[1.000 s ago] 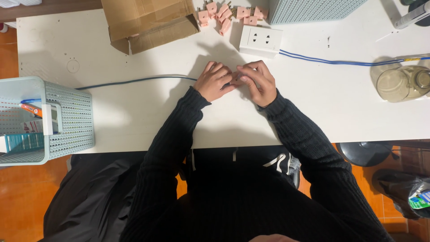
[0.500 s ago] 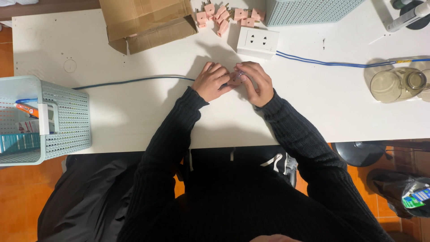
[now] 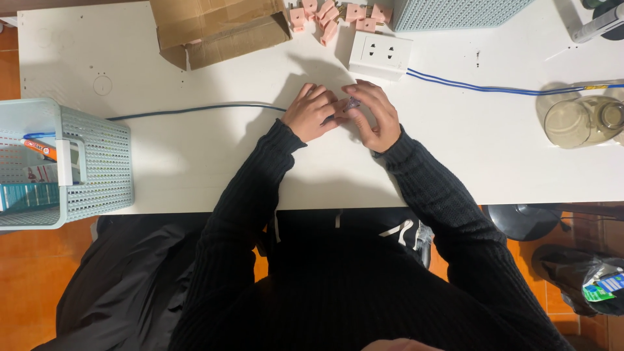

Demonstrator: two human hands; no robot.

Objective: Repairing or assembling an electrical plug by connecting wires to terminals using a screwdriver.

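Around the flat white table top [image 3: 195, 162] lie a brown cardboard box [image 3: 218, 29], salmon-pink plastic plugs [image 3: 335, 14], a white rectangular socket block [image 3: 380, 54], a blue-striped cable [image 3: 481, 86] and a pale-blue perforated plastic basket [image 3: 91, 172].

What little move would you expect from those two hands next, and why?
Probably a firmer pinch on the small clear piece: both the left hand and the right hand meet at it, at the end of the dark cable on the white table.

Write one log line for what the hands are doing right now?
left hand: on cable end | right hand: pinching small clear part | both meet on table | socket just beyond, untouched
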